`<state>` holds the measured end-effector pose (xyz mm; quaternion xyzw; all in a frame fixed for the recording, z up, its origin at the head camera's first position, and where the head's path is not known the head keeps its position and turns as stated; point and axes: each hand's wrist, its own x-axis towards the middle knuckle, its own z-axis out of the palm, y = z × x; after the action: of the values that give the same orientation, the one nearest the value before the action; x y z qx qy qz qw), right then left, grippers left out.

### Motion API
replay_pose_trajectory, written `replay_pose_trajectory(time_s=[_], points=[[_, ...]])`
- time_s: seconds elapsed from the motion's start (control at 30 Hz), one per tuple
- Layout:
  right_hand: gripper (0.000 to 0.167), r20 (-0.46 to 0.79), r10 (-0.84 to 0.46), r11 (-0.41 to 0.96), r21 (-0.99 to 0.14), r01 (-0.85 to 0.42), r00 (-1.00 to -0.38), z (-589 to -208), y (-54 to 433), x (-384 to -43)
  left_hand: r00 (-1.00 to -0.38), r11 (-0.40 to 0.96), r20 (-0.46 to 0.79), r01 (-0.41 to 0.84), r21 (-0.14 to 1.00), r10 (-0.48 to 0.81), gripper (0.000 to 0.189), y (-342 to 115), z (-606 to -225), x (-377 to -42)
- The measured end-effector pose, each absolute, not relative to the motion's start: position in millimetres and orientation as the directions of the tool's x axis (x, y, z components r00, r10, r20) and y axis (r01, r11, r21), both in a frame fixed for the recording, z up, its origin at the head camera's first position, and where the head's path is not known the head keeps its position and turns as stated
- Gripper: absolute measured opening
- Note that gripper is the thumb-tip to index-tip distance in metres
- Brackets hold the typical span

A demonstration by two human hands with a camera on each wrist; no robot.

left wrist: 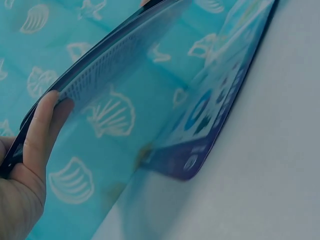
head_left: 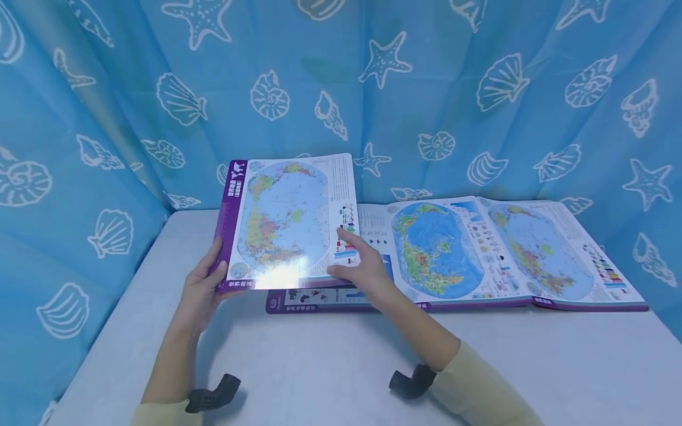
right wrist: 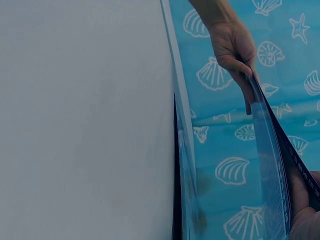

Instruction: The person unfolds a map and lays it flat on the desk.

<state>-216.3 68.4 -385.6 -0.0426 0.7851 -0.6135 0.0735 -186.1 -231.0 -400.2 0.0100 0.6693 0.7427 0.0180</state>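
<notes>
A glossy world map sheet (head_left: pixel 282 219) with a purple border is held up, its face tilted toward the head camera. My left hand (head_left: pixel 199 290) grips its lower left edge, thumb over the front. On the lower right part, my right hand (head_left: pixel 364 269) pinches the sheet, with thumb and forefinger showing on the front. In the right wrist view, the right hand (right wrist: pixel 305 220) reaches in along the sheet's edge, opposite the left hand (right wrist: pixel 232 47). Under the raised sheet, an unfolded map spread (head_left: pixel 437 254) lies on the table, its left part partly hidden.
The map spread's right panel (head_left: pixel 543 254) reaches toward the right side of the white table (head_left: pixel 319 367). Behind the table hangs a blue curtain (head_left: pixel 341 77) with white shells and starfish. Black curved pieces (head_left: pixel 215 395) sit at both wrists, by the pale sleeves.
</notes>
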Motion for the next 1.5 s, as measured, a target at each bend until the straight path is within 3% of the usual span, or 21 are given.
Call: replay_pose_trajectory(time_s=[0.43,0.67,1.1,1.5], points=[[0.074,-0.097,-0.133,0.264,-0.963,0.059,-0.986,-385.8,107.6,-213.3,-0.998,-0.123,-0.011,-0.020,0.992,0.066,0.053,-191.7,-402.3,-184.9],[0.074,-0.146,-0.107,0.339,-0.935,0.102,-0.983,-386.8,129.0,-211.6,-0.994,-0.110,-0.040,-0.052,0.993,0.106,0.053,-173.5,-407.7,-185.0],[0.075,-0.160,-0.156,0.272,-0.956,0.114,-0.975,-404.1,162.1,-208.1,-0.976,-0.152,-0.090,-0.121,0.981,0.196,0.055,-148.9,-426.2,-186.8],[0.075,-0.174,-0.180,0.238,-0.963,0.129,-0.968,-400.9,168.5,-209.3,-0.982,-0.082,-0.111,-0.124,0.989,0.153,0.054,-145.3,-437.7,-187.1]])
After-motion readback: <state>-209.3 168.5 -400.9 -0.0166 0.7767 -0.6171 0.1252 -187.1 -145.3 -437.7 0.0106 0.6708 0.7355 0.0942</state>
